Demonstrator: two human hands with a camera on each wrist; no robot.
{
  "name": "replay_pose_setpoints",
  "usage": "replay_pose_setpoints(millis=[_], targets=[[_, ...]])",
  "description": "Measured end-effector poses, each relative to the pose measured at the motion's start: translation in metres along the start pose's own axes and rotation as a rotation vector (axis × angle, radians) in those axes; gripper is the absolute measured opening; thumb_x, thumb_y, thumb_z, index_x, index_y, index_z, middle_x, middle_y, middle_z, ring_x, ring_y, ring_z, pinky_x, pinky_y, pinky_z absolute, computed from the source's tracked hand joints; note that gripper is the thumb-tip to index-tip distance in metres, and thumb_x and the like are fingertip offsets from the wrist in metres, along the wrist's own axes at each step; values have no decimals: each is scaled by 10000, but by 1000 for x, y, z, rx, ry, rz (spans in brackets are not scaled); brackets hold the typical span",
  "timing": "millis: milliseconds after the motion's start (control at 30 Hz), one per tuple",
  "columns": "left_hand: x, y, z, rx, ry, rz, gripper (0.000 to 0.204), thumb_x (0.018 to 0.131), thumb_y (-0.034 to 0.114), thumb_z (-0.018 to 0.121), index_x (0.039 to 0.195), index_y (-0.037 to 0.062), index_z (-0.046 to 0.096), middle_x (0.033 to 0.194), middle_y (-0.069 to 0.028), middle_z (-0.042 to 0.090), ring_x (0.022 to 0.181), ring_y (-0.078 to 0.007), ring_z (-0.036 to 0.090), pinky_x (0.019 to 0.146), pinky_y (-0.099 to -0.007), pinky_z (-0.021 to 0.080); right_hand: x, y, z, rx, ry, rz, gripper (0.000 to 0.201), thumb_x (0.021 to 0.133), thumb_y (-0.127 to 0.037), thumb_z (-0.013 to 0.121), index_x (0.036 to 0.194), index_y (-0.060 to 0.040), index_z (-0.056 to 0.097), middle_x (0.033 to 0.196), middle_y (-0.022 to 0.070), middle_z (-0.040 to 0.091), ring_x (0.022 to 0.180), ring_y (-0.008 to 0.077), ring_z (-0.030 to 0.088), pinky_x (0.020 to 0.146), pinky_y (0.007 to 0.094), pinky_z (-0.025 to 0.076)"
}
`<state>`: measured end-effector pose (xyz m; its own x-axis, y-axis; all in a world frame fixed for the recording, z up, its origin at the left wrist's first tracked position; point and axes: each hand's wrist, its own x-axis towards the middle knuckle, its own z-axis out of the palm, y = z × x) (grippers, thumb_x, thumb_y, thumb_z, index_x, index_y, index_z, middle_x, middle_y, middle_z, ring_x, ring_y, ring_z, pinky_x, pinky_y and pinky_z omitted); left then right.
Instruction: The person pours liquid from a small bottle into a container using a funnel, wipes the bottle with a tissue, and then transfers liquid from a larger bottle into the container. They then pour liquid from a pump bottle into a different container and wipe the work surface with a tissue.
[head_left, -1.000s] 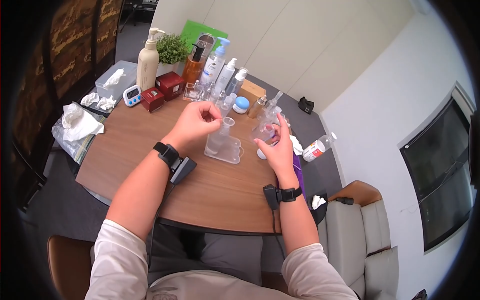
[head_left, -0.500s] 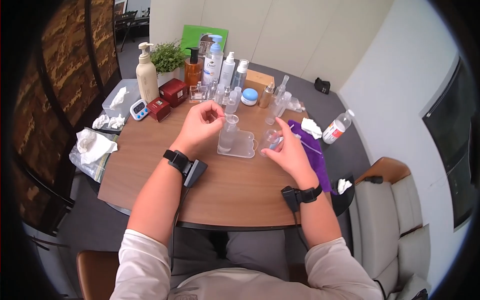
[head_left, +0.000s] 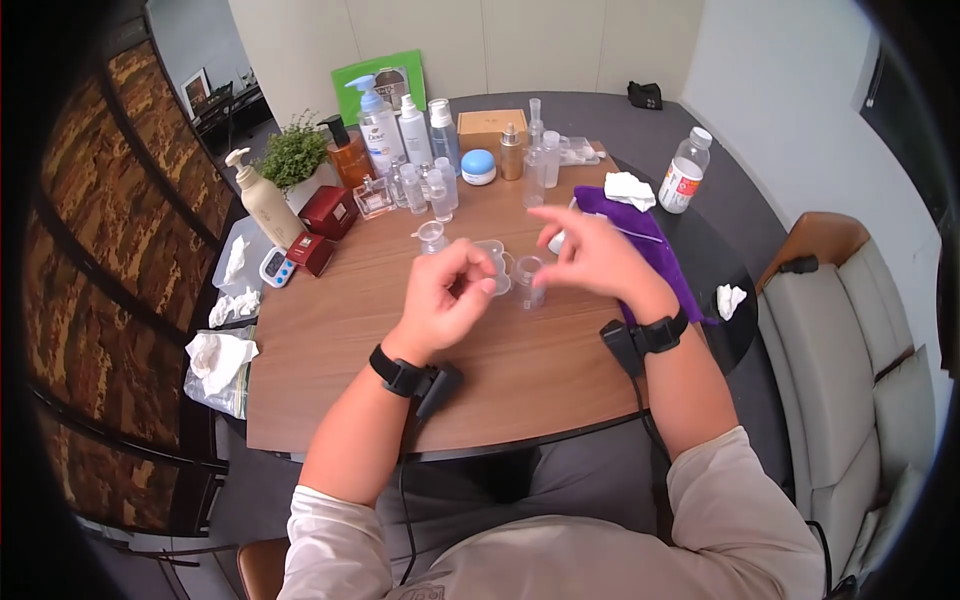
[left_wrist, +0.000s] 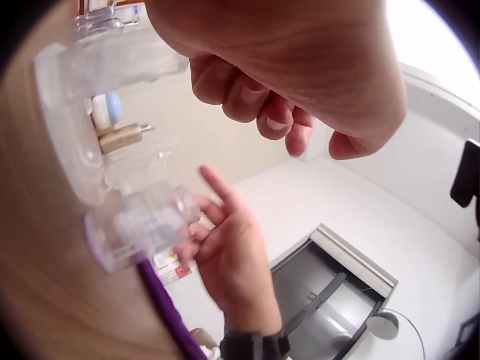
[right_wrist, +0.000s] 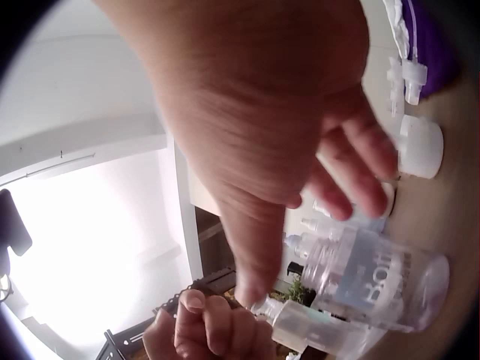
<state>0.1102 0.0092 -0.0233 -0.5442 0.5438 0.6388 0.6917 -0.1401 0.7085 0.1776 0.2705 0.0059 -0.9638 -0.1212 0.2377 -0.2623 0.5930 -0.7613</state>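
My left hand [head_left: 445, 300] is above the table with fingers curled, and nothing shows between thumb and fingers in the left wrist view. Behind it a clear funnel-shaped piece [head_left: 431, 235] sits on a clear bottle, mostly hidden by the hand. A clear scalloped tray [head_left: 497, 262] lies beside it. My right hand [head_left: 605, 260] has its thumb and fingers spread, next to an upright uncapped clear bottle [head_left: 529, 285]; this bottle [right_wrist: 375, 281] bears a pale blue label and stands apart from the fingers in the right wrist view.
Pump bottles [head_left: 383, 135], small clear bottles [head_left: 440, 195], a blue-lidded jar [head_left: 479, 168] and a cardboard box [head_left: 490, 128] stand at the back. Red boxes [head_left: 328, 211] and a timer [head_left: 277, 267] are at left. A purple cloth [head_left: 650, 235] lies at right, with a labelled bottle [head_left: 684, 175] beyond.
The head view has turned. My left hand has moved away from the funnel-shaped piece, toward me and to the right. My right hand's fingers have spread farther and stand higher beside the uncapped bottle.
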Motion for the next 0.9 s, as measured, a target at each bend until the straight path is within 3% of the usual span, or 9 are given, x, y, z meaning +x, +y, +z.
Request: replay_pose_setpoints(millis=[67,133,267,333,367,467,667,800,900], targets=[[0,-6,13,-10,-85,-134,158,922,111,726,940,41,585,762,20,531,687,-59,468,620,-240,386,14,39,1,362,373,-144,391,921,-163,819,1260,-17,690,893,46,704,634,110,582,647,243,497],[-1,-17,25,-42,-18,-125,247,916,53,732,1080,61,548,815,40,528,670,-31,441,609,-221,374,20,54,-12,402,632,-58,377,928,-185,803,1245,-18,686,927,51,709,708,119,645,679,264,533],[3,-9,34,99,57,-238,424,881,77,820,1191,59,531,963,22,579,611,-11,407,539,-191,333,17,67,-17,-11,599,165,572,868,-232,856,1348,-16,635,1036,90,716,910,187,713,800,321,574],[4,-10,41,128,39,-268,498,865,89,842,1249,46,528,1048,6,610,606,-15,414,527,-192,342,15,71,-7,-38,362,195,784,800,-261,906,1453,-9,552,1173,133,703,1111,253,697,931,376,567],[4,-11,44,155,33,-301,575,849,100,865,1307,33,524,1132,-11,641,602,-19,420,515,-192,351,17,73,-4,-8,315,207,963,746,-257,940,1552,-17,473,1331,127,636,927,180,611,857,336,549],[2,-14,50,208,-21,-380,686,822,119,888,1401,17,535,1315,-38,637,608,-25,456,530,-210,407,18,80,5,-117,278,160,946,739,-205,930,1543,-7,473,1297,149,663,920,198,634,863,336,550],[5,-14,53,386,-161,-472,678,777,150,921,1370,11,623,1177,-28,704,619,-18,501,543,-220,439,23,85,14,-123,346,42,747,729,-105,878,1405,-4,580,1147,193,707,1103,374,657,968,422,541],[4,-8,46,145,-42,-452,648,818,155,906,1361,-22,601,1105,-11,705,616,5,479,544,-209,431,23,67,11,171,347,-77,842,760,-81,848,1507,-26,464,1124,151,671,1053,276,690,937,362,552],[-3,-10,44,-145,11,-350,629,846,141,881,1371,-27,577,1225,-76,702,898,-84,644,755,-248,528,23,55,10,396,335,-111,844,799,-113,884,1510,12,446,1206,149,685,1067,215,703,930,330,562]])
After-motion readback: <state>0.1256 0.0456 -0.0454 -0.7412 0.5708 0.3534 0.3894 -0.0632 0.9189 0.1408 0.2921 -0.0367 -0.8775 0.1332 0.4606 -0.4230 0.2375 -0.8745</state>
